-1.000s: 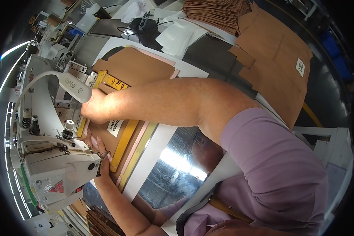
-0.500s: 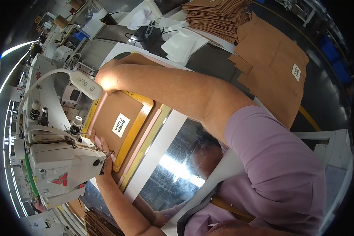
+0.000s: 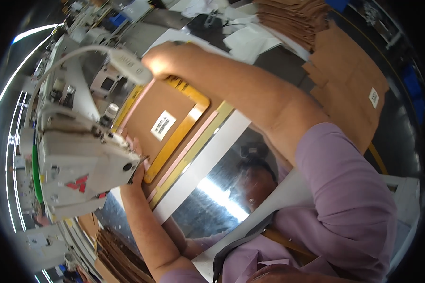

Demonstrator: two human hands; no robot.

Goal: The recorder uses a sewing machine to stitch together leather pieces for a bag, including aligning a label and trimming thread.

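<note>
A brown panel (image 3: 146, 108) with a white printed label (image 3: 163, 125) lies inside a yellow frame (image 3: 177, 146) on the sewing machine's bed. Pink strip runs along the panel's left side. My right hand (image 3: 159, 60) is bent over the frame's far end, its fingers curled down and partly hidden under the lamp's glare. Close by the needle area, my left hand (image 3: 136, 165) rests at the near left corner with fingers stretched along the pink strip. The white sewing machine head (image 3: 87, 172) covers part of that hand.
A lamp (image 3: 132, 66) on a bent neck hangs over the work. Right of the frame are an olive-and-pink strip (image 3: 193, 151) and a shiny metal plate (image 3: 212, 184). Brown panels (image 3: 293, 21) are stacked at the far right; more brown pieces (image 3: 120, 252) sit at lower left.
The whole view has shifted, so machine, frame and arms appear further right and higher. Against the machine, the frame and both hands show no clear movement.
</note>
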